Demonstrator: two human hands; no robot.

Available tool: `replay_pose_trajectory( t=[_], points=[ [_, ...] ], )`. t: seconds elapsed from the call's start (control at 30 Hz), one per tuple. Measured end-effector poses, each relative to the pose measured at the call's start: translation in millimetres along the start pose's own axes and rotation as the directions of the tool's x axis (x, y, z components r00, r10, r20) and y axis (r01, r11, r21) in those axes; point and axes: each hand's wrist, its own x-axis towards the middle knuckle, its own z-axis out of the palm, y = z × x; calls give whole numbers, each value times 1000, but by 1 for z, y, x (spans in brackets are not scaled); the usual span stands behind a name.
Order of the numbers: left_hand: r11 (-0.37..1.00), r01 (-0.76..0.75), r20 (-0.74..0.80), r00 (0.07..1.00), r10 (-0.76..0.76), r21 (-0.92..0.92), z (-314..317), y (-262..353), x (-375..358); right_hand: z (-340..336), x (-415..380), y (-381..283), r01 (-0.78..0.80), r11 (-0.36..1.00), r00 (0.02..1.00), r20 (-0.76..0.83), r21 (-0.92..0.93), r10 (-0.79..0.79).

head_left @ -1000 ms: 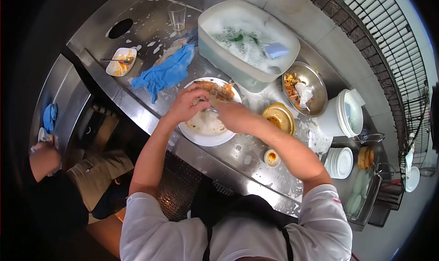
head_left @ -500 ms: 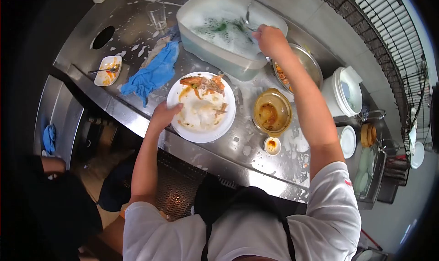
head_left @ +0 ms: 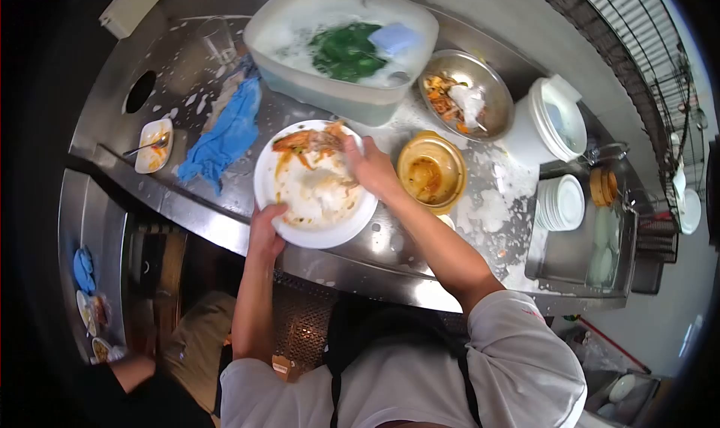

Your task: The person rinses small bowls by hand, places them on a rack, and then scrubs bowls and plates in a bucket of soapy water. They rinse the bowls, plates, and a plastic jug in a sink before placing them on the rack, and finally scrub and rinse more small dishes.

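Observation:
A white plate (head_left: 315, 234) with sauce, wet scraps and orange shrimp shells (head_left: 306, 141) on it is held over the counter's front edge. My left hand (head_left: 266, 231) grips its lower left rim, thumb on top. At the right rim, my right hand (head_left: 373, 173) is closed on the plate beside the shells; its fingers are partly hidden. Just right of that hand sits a yellow-brown bowl (head_left: 454, 175) with sauce residue. Behind the plate stands a tub (head_left: 330, 102) of suds, with a green scrubbing mesh (head_left: 346, 52) and a pale blue sponge (head_left: 395, 38) in it.
A metal bowl (head_left: 499, 102) of food scraps stands behind the yellow-brown bowl. Leftward lie a blue cloth (head_left: 225, 132), a glass (head_left: 217, 42) and a small dish (head_left: 154, 157) with a spoon. At right are a white bucket (head_left: 525, 132) and stacked plates (head_left: 562, 203). Another person's arm (head_left: 131, 372) shows lower left.
My right hand has left the tub, where it held a metal utensil, and come down to the plate's right rim. The view has shifted; my left hand still holds the plate.

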Motion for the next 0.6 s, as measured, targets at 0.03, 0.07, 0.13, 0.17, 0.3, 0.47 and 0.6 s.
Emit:
replay_pose_trajectory(
  t=[0.03, 0.07, 0.13, 0.17, 0.3, 0.47, 0.6],
  points=[
    [1000, 1, 19, 1000, -1, -1, 7, -3, -13, -14, -12, -6, 31, 999, 1000, 8, -16, -30],
    [1000, 3, 44, 999, -3, 4, 15, -6, -26, -32, -22, -12, 93, 996, 992, 84, 1, -93],
    [999, 23, 95, 995, -18, -45, 40, -7, -43, -68, -43, -22, 159, 985, 984, 65, 73, -163],
    [994, 42, 115, 993, -31, -100, 56, -10, -53, -85, -54, -25, 198, 974, 977, 61, 109, -205],
    [986, 94, 157, 985, -72, -137, 93, -37, -61, -151, -90, -6, 423, 842, 857, -155, -334, -492],
    [989, 105, 143, 986, -90, -103, 152, -64, -62, -176, -146, -5, 839, 455, 258, 520, 297, -814],
    [997, 74, 220, 973, -68, -18, 162, -94, -43, -160, -121, 30, 922, 388, 298, 679, -21, -671]
  ],
)
